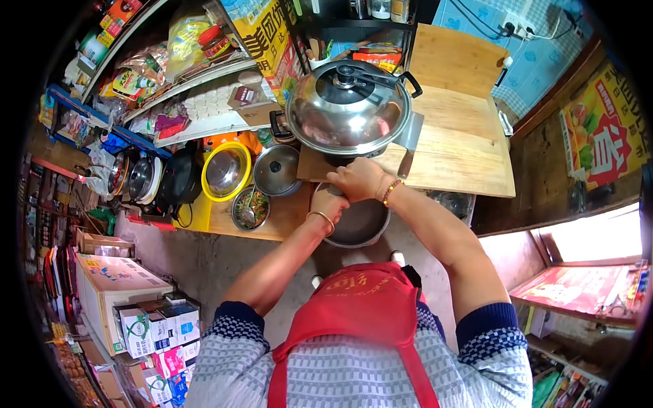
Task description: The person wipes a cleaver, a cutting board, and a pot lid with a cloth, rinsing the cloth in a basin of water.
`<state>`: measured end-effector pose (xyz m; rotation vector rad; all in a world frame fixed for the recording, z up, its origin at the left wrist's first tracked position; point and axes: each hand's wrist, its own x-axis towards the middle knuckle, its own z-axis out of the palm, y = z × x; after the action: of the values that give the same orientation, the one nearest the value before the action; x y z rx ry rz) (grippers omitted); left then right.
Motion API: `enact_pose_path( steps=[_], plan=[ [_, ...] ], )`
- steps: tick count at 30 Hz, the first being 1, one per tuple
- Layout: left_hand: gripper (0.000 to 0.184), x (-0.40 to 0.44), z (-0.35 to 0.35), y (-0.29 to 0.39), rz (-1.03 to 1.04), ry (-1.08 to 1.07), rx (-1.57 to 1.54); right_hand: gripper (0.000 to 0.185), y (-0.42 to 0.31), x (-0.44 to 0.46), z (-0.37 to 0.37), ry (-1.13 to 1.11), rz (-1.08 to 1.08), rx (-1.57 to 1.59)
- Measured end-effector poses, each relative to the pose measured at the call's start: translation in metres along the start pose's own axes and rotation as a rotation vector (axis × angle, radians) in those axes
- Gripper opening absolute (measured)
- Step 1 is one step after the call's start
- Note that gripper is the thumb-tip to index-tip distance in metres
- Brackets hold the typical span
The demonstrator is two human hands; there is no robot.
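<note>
"Where's the pan (357, 228)?"
"By the table's (287, 216) near edge, under the curled left hand (329, 206) and right hand (357, 179). What they grip, I can't tell."
"Heavy?"
"Probably, and stiff. Hold both sides."

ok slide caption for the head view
Left hand and right hand together at a grey pan, near a lidded metal pot

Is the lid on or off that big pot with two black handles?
On: the domed lid covers the top, knob uppermost, with both black side handles sticking out beyond its edge.
</note>
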<state>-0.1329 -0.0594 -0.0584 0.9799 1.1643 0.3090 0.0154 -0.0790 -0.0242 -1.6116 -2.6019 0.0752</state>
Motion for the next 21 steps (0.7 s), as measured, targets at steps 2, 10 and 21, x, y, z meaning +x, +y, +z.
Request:
enact_pose_path(
  steps=[2,10,21],
  plan=[
    [0.016,-0.005,0.003,0.002,-0.03,0.009,-0.013,0.033,-0.001,-0.001,-0.002,0.015,-0.003,-0.005],
    [0.021,0.021,-0.023,-0.021,-0.068,-0.303,-0.297,0.03,-0.005,-0.018,0.035,0.24,0.124,0.142],
    [0.045,0.039,-0.025,-0.059,0.249,0.159,-0.149,0.037,-0.052,-0.04,0.082,0.429,0.601,1.104]
  ],
)
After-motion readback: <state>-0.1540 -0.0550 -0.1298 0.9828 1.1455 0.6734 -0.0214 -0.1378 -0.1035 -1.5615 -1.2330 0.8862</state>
